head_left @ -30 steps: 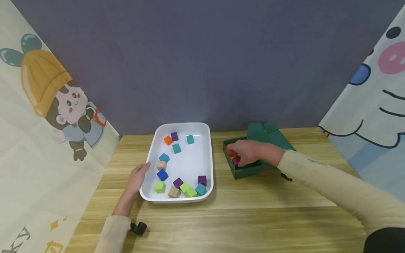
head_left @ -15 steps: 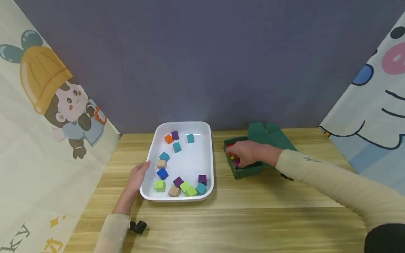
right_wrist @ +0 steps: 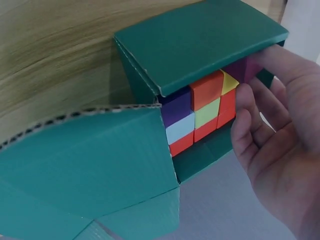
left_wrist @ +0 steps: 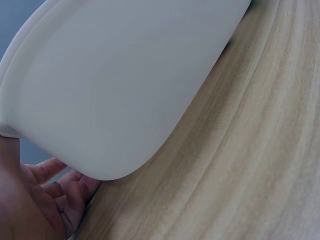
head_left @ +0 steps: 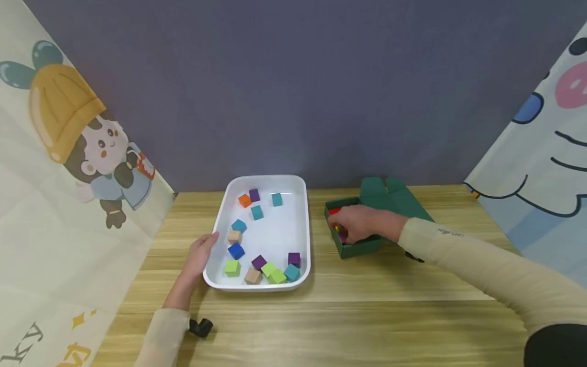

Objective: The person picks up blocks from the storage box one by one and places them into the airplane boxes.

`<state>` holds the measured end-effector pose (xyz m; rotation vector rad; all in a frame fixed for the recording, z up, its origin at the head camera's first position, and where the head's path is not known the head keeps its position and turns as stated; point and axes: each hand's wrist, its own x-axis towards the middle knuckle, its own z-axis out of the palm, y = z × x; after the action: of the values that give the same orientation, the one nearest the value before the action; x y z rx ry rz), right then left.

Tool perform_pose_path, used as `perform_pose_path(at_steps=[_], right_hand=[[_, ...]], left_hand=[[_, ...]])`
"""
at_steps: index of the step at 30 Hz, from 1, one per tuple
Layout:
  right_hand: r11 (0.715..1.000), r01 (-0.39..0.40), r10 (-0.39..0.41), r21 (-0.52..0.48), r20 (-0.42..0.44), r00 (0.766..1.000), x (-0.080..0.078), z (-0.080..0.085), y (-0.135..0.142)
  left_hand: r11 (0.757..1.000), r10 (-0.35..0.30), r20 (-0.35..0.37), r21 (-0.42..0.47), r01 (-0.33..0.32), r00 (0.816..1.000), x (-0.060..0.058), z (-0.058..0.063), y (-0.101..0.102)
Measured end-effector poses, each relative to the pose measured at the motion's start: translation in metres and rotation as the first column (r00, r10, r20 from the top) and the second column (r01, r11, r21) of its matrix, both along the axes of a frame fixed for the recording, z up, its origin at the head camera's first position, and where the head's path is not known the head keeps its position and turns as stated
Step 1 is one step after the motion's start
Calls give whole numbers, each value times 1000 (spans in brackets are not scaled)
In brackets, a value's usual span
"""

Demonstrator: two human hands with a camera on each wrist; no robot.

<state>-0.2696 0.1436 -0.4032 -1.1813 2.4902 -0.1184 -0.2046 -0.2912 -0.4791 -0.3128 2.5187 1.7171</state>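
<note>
A white plastic tray [head_left: 282,229] holds several small coloured cubes, among them a blue cube [head_left: 236,251] and an orange cube [head_left: 245,200]. My left hand [head_left: 200,255] grips its left side, thumb over the rim; in the left wrist view the other fingers curl near the tray's outer wall. To the right, my right hand [head_left: 359,223] reaches into a green cardboard box [head_left: 359,250]. Its thumb and fingers pinch a purple cube [right_wrist: 242,70] in the box's corner. Beside that cube sit stacked orange, red, yellow, light green, light blue and dark purple cubes.
The box's lid [head_left: 403,199] lies folded open toward the back right. Both containers stand on a wood-grain table [head_left: 321,326] before a grey-blue partition [head_left: 293,92]. Printed cartoon sheets flank the table left and right.
The right hand has shifted only slightly within the box, showing more red at its back and less of the purple cube. The left hand stays on the tray, and the tray's cubes have not moved.
</note>
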Motion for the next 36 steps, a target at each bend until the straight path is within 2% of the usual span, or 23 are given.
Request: perform_pose_path(at_steps=[13,27,31,36], right_hand=[[999,-26,30,44,-96,995,2,-11,-5],[998,-40,45,56,-99,994,4,-10,-7],[998,-35,39,47,-101,994,4,-6,-8],[999,-39,44,38,-133,990,9,11,-14]], left_hand=[[1000,3,1,-7,-3,1000,-2,-1,1],[1000,10,6,3,-10,1000,-1,1,1],[1000,13,4,-6,-13,1000,0,0,0],[1000,4,-8,2,-4,1000,0,0,1]])
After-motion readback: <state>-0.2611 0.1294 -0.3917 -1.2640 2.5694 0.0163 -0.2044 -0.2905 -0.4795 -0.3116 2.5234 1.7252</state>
